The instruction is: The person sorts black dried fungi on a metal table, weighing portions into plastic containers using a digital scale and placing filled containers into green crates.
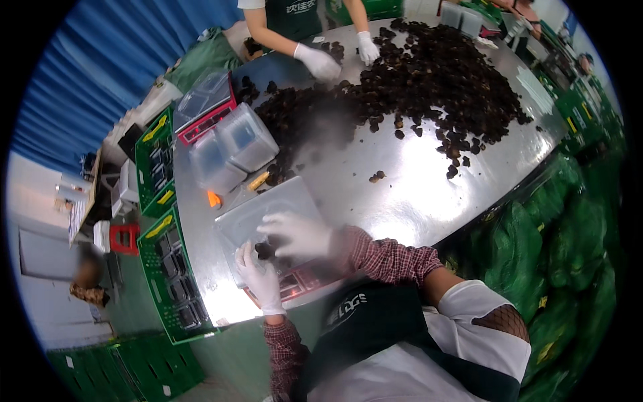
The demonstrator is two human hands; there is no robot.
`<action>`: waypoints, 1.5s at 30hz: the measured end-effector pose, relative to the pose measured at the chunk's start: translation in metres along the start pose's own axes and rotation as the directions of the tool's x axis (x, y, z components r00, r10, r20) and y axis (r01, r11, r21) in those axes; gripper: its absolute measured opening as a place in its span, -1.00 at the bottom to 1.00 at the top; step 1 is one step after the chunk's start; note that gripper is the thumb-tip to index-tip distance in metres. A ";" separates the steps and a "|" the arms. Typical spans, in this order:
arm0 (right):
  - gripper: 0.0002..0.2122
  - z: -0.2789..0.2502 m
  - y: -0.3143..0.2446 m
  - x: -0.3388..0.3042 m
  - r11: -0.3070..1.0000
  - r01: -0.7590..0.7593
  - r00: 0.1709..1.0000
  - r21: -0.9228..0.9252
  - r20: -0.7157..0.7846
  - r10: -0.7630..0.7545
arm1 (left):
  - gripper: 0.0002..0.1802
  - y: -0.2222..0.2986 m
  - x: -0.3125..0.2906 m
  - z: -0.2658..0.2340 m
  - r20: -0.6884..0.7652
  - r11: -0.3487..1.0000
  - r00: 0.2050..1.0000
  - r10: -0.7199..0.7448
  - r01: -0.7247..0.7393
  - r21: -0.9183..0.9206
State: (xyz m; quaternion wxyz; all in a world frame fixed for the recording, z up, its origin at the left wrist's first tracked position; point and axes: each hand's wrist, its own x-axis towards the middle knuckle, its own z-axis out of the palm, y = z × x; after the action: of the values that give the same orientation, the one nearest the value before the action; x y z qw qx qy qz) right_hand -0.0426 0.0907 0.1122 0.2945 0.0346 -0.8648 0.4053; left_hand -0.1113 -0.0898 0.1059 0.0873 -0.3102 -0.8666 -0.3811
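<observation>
Both my hands wear white gloves and work close together at the near left part of the metal table. My left hand (261, 281) has its fingers curled beside a small clump of dark dried mushrooms (266, 250), which appears held at its thumb side. My right hand (295, 234), slightly blurred, hovers over a clear plastic box (288, 199) with its fingers apart and nothing visible in them. Under my wrists sits a red tray (295, 283), partly hidden by the hands. Beyond the box a large dark pile of dried mushrooms (435, 80) spreads over the table.
Stacked clear boxes (248, 137) stand at the left, near an orange object (213, 199) and a yellow-handled tool (258, 181). Green crates (175, 275) hold dark trays beside the table. Opposite, a co-worker's gloved hands (320, 62) reach over the pile. Green sacks (516, 248) lie right.
</observation>
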 end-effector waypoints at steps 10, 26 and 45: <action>-0.65 -0.095 0.190 -0.129 0.489 -0.290 0.903 -0.823 -0.065 0.426 | -0.28 0.004 0.001 0.000 0.189 0.964 0.970 0.151 -0.187 0.191; -0.60 -0.225 -0.002 -0.425 0.195 -0.881 0.454 -0.430 -0.656 0.603 | -0.51 0.169 -0.011 0.168 0.499 0.821 0.680 0.537 -0.285 -0.494; -0.81 -0.559 0.292 -0.252 0.561 -0.775 0.378 -0.292 -0.925 0.041 | -0.40 0.326 0.215 0.453 0.539 0.837 0.647 0.539 -0.487 -0.251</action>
State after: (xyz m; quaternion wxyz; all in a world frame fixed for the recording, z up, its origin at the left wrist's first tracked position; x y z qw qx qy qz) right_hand 0.3469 0.6437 0.0564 0.5379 -0.5212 -0.6589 0.0700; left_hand -0.0463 0.5039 0.0726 -0.0951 -0.6483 -0.7091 -0.2605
